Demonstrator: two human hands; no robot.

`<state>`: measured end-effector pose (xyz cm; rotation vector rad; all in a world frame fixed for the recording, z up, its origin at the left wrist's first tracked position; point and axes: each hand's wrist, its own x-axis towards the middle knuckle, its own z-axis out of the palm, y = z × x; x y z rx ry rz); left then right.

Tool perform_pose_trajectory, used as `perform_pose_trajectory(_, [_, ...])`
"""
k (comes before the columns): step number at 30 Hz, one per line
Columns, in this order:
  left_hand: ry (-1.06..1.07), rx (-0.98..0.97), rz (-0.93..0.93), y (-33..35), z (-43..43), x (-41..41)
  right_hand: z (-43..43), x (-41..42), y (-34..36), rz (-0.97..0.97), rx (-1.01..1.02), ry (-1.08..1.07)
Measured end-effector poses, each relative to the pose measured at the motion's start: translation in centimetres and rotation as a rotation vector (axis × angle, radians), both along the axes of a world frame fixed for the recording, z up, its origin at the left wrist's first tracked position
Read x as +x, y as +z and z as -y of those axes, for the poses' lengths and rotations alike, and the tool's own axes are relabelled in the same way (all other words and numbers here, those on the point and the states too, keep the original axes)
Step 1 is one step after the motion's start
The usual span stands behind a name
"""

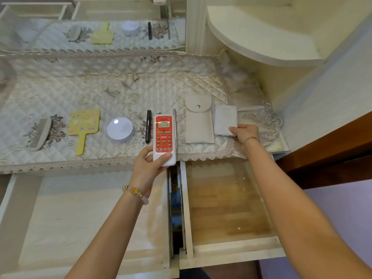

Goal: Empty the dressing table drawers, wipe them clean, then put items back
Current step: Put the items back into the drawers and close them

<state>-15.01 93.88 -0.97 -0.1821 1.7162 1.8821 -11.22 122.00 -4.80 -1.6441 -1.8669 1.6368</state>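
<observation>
Two drawers stand pulled out below the dressing table, a wide left drawer (80, 214) and a smaller right drawer (227, 206), both with nothing inside. My left hand (150, 167) grips the lower end of a red and white remote control (164, 137) above the table's front edge. My right hand (244, 132) holds the near corner of a white power bank (224, 119) that lies on the quilted table cover (120, 87). Lined up on the cover are a comb (39, 134), a yellow hand mirror (83, 127), a round white compact (120, 129), a black pen (148, 125) and a beige pouch (198, 119).
A mirror (90, 27) at the back reflects the table items. A curved white shelf (261, 37) overhangs the right end of the table. A dark wooden edge (332, 148) runs along the right. Between the drawers is a dark gap (176, 208).
</observation>
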Motion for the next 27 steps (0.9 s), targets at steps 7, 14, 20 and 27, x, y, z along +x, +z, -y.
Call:
perform_pose_trajectory(7, [0.01,-0.015,0.001,-0.1,1.1,0.1,1.1,0.2,0.4,-0.061,-0.128,-0.076])
perform_pose_trajectory(14, [0.011,-0.008,-0.014,0.4,1.5,0.5,1.5,0.4,1.2,-0.092,-0.173,-0.087])
perform_pose_trajectory(20, [0.025,0.006,-0.034,1.3,2.2,0.5,2.1,2.5,2.5,-0.154,-0.247,-0.055])
perform_pose_trajectory(27, [0.067,0.028,-0.074,2.4,4.1,1.2,6.4,6.2,4.3,-0.46,-0.533,-0.141])
